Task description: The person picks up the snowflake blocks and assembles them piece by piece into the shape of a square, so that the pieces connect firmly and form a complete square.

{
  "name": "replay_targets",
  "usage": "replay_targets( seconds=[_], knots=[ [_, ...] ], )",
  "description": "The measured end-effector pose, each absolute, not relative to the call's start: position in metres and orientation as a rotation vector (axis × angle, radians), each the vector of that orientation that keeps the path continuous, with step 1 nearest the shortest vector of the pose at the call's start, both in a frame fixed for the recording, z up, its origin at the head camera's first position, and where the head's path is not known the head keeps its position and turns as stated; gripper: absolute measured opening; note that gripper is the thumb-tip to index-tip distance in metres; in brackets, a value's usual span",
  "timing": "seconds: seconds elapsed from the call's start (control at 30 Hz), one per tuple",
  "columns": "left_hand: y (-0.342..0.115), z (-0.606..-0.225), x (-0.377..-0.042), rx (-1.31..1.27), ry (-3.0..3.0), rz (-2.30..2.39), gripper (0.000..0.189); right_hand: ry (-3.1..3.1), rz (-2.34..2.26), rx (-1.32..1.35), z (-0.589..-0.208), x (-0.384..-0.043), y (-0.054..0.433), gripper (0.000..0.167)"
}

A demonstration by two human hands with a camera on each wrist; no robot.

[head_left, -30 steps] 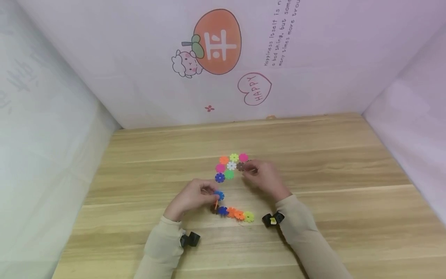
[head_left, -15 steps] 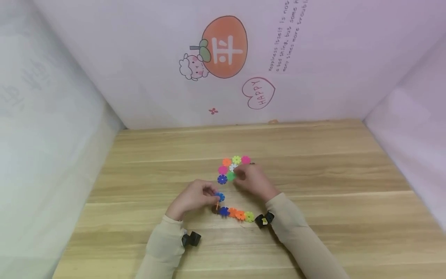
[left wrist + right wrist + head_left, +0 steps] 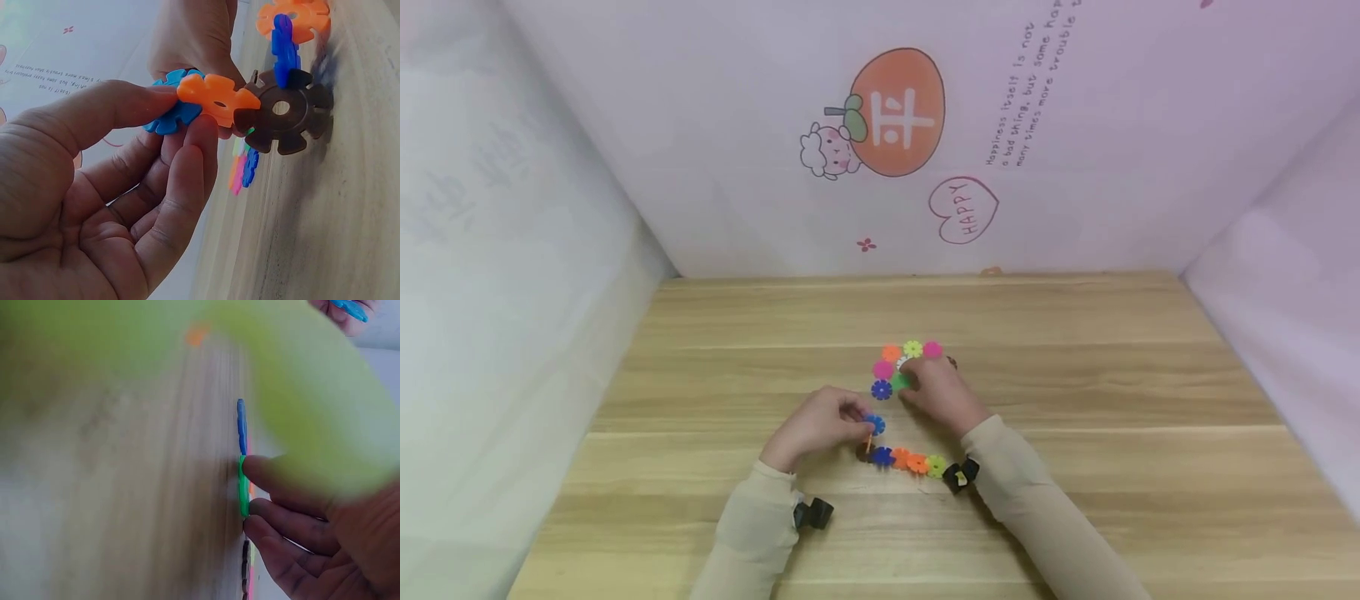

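Note:
My left hand (image 3: 820,421) pinches a blue snowflake disc (image 3: 172,115) between thumb and fingers. An orange disc (image 3: 215,97) slots into that blue disc and into a brown disc (image 3: 306,115). From there the chain runs right through a dark blue disc (image 3: 882,456) and two orange ones to a lime disc (image 3: 936,466), which blurs close to the right wrist camera. My right hand (image 3: 943,392) is low over the loose discs, thumb and fingertips at opposite edges of a flat green disc (image 3: 244,486). It partly covers a white disc (image 3: 902,363).
Loose discs lie around the right hand: dark blue (image 3: 882,390), pink (image 3: 883,369), orange (image 3: 891,353), lime (image 3: 913,348) and another pink (image 3: 932,349). Part of a brown disc (image 3: 952,362) shows past the knuckles. A printed white cloth (image 3: 737,183) hangs behind the wooden table (image 3: 1075,358).
My right hand has moved left from the brown discs to the green disc. The left hand keeps its pinch on the blue disc. The head view has shifted slightly.

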State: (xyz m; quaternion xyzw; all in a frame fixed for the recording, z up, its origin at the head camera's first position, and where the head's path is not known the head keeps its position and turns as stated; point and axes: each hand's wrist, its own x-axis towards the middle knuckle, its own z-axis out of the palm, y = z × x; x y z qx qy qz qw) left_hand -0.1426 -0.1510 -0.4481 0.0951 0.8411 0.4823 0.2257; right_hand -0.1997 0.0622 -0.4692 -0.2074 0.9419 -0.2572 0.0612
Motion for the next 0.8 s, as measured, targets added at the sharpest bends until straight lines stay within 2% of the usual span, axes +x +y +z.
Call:
replay_targets(
  seconds=[0.37,0.8],
  knots=[
    [-0.1507,-0.4486,-0.1451,0.294,2.317,1.322,0.007,2.872,-0.767,-0.689,-0.4705,-0.2015,0.0634,0.036],
    [-0.1512,-0.4497,-0.1449,0.292,2.311,1.339,0.007,2.852,-0.749,-0.774,-0.4714,-0.2025,0.0678,0.036]
  ],
)
